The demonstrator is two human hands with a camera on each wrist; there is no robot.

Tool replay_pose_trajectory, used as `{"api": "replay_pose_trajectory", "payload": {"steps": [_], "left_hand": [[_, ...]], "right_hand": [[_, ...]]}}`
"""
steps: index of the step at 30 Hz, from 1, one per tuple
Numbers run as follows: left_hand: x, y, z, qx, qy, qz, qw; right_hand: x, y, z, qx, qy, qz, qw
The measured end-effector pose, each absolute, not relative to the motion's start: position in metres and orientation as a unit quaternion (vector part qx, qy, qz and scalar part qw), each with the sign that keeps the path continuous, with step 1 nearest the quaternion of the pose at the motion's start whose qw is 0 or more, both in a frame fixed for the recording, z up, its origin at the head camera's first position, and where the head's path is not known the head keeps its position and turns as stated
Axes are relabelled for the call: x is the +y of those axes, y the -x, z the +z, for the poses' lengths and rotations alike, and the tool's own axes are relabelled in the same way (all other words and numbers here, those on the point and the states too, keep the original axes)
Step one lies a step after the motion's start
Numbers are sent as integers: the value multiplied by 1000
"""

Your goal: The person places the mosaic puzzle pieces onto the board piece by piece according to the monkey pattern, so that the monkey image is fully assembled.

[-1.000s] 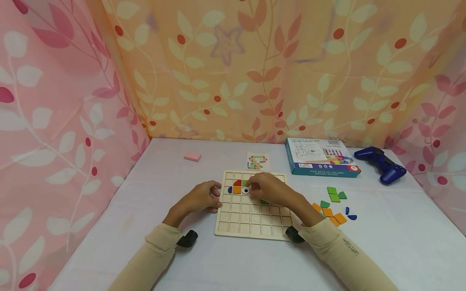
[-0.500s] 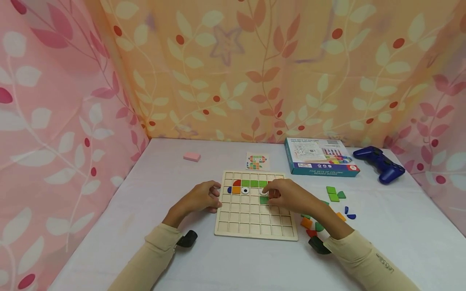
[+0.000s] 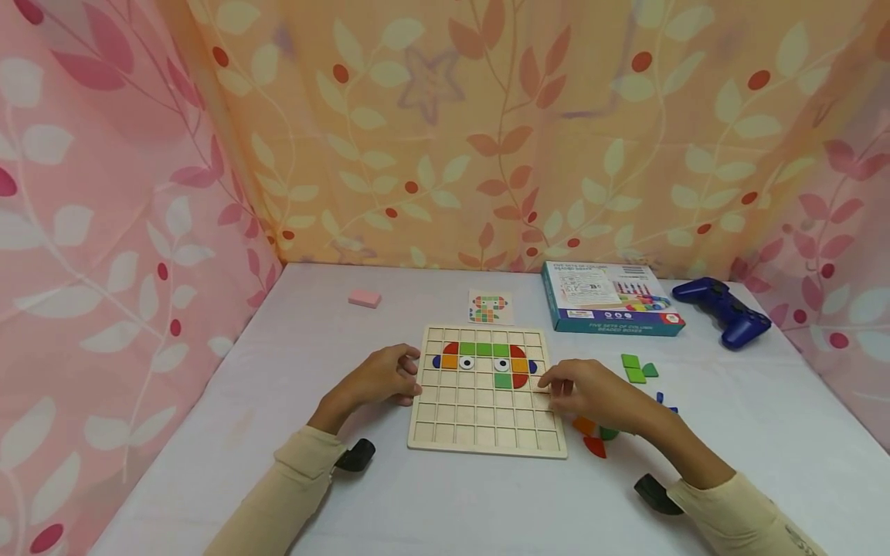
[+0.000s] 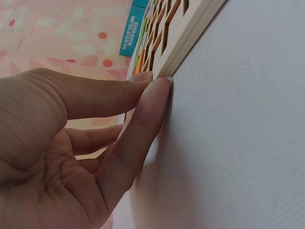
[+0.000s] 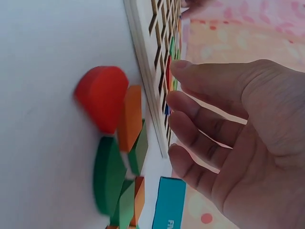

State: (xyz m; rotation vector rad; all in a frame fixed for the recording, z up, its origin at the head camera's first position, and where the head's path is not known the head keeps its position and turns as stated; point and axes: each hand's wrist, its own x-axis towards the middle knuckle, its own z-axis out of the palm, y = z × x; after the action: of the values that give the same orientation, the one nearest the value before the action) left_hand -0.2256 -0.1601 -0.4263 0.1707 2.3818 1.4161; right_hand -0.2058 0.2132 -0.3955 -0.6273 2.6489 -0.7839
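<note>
A square wooden grid board [image 3: 480, 417] lies on the table with coloured tiles in its upper rows. My left hand [image 3: 381, 378] holds its left edge; in the left wrist view, thumb and fingertips meet at the wooden rim [image 4: 178, 52]. Over the right edge hovers my right hand [image 3: 594, 394], fingers loosely bent and nothing between them. Two white eye tiles [image 3: 501, 365] sit in one row, with green squares [image 3: 484, 349] above and blue end pieces [image 3: 532, 367] at both sides. A red piece [image 5: 102, 95] and orange and green tiles lie loose beside the board, partly behind my right hand.
Behind the board lies a small pattern card [image 3: 490, 307]. A box [image 3: 612, 300] and a blue game controller [image 3: 723, 313] are at the back right. A pink block [image 3: 365, 298] sits at the back left. Loose green tiles [image 3: 631, 367] lie on the right.
My right hand has moved right, from the eye tile on the left, over the second one, to the board's right edge. The second eye and right-hand tiles are uncovered. My left hand stays.
</note>
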Motion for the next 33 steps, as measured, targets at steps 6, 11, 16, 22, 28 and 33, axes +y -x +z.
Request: {"api": "replay_pose_trajectory", "payload": {"steps": [6,11,16,22,28,33], "left_hand": [[-160,225,-425,842,-59,504,182],[-161,225,-425,844,-60,502,181],[-161,225,-425,843,-66,500,185],[-162,226,-424,844,-67,497,188],[-162,225,-424,845,-69,497,187],[-162,225,-425,842,-70,501,187]], "right_hand": [[229,194,-395,922,208,-278,172],[243,186,-397,919,223,-274,174],[255,177,-400,916,245,-272,164],[265,168,-402,909,249,-282,177],[269,161,-404,912,243,-272,188],[271,159,-404,916,250,-255,184]]}}
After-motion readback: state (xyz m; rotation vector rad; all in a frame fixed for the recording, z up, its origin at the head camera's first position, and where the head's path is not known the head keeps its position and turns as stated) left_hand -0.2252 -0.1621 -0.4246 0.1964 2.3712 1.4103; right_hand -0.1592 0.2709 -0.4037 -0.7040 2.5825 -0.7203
